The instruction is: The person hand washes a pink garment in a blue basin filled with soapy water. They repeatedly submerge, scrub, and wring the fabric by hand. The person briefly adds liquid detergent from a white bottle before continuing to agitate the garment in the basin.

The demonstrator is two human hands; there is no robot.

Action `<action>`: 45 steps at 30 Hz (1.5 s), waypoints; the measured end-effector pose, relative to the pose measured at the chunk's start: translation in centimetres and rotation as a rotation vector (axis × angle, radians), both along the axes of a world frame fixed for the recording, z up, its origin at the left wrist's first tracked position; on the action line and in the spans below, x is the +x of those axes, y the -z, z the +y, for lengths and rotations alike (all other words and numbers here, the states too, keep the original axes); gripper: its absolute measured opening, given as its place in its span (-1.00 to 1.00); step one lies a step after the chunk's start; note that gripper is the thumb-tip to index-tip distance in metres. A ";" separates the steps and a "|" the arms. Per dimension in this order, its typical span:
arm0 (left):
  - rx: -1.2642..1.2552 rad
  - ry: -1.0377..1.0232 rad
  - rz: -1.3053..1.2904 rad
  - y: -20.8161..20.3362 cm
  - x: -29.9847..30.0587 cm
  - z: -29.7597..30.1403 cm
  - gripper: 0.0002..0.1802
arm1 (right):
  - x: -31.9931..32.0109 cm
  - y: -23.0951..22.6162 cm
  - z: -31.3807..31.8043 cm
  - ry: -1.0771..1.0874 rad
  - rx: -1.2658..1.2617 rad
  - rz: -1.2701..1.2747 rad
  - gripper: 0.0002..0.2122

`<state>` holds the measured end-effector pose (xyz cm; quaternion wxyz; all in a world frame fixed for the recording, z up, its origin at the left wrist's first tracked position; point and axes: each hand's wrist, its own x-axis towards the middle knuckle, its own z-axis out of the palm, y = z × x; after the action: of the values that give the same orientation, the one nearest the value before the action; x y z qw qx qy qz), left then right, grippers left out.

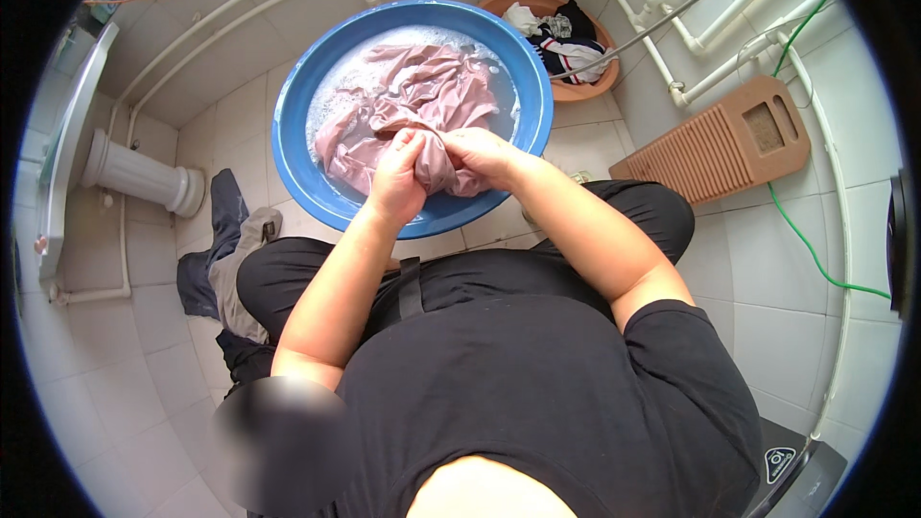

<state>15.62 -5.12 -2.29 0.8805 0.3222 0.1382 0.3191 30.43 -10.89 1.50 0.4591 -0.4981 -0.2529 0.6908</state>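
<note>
A large blue basin (290,158) holds soapy water and a wet pink cloth (422,82), bunched in folds with foam around it. Over the basin's near side, my left hand (397,173) is closed on a gathered part of the cloth. Just to its right, my right hand (480,155) grips the same bunch, so the two fists are almost touching. The rest of the cloth spreads over the water beyond them. Which kind of garment or linen it is, I cannot tell.
An orange-brown basin (587,91) of clothes stands behind at the right. A brown washboard (715,142) leans by the right wall, near a green hose (801,247). Dark and grey clothes (230,240) lie on the tiles at the left, below a white pedestal (144,173).
</note>
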 end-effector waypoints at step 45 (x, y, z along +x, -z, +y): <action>0.470 -0.140 0.551 -0.6 0.5 2.5 -0.66 | 2.2 0.6 2.4 0.120 0.577 -1.044 -0.83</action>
<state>16.16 -2.61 -1.71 0.6882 0.5795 0.3145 0.3028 32.63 -8.50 0.91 0.4290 -0.6403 -0.5939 0.2311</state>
